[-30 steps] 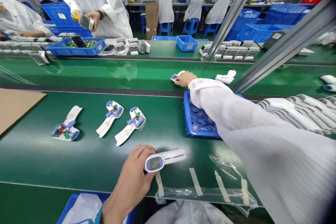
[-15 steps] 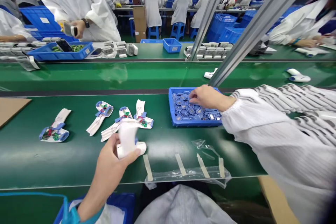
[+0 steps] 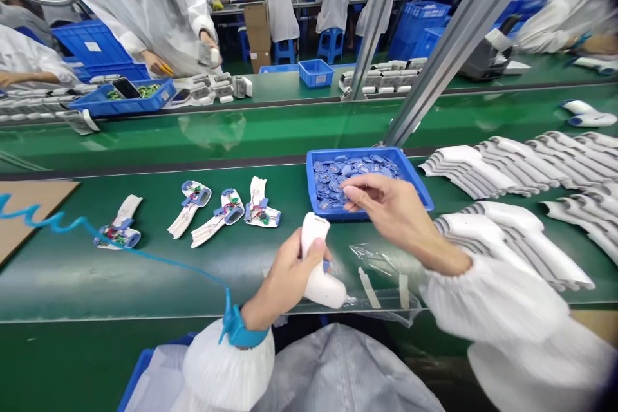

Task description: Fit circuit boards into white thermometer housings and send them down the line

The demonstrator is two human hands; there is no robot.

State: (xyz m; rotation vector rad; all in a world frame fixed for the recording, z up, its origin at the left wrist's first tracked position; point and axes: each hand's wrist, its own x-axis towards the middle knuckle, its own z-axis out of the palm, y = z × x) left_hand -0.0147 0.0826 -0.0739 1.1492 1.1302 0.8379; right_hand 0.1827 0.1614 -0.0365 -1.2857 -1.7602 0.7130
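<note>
My left hand (image 3: 284, 277), with a blue strap at its wrist, is wrapped round a white plastic device (image 3: 322, 273) near the table's front edge. A bit of blue shows at the device's right side. My right hand (image 3: 386, 209) is pinched over the front of a blue tray (image 3: 408, 174) filled with small blue parts (image 3: 333, 180); whatever its fingertips hold is too small to make out. Left of the tray lie several opened white housings with wires and green boards, one of them (image 3: 261, 206) nearest the tray.
Stacks of white shells (image 3: 483, 170) cover the right side of the table. Clear plastic film (image 3: 381, 261) and tape strips lie at the front. A metal post (image 3: 434, 45) rises behind the tray. A blue coiled cord (image 3: 145, 254) crosses the left side.
My left hand has moved right with the white device, which is now turned differently. My right hand has drawn back toward the tray's front edge. The view has shifted slightly.
</note>
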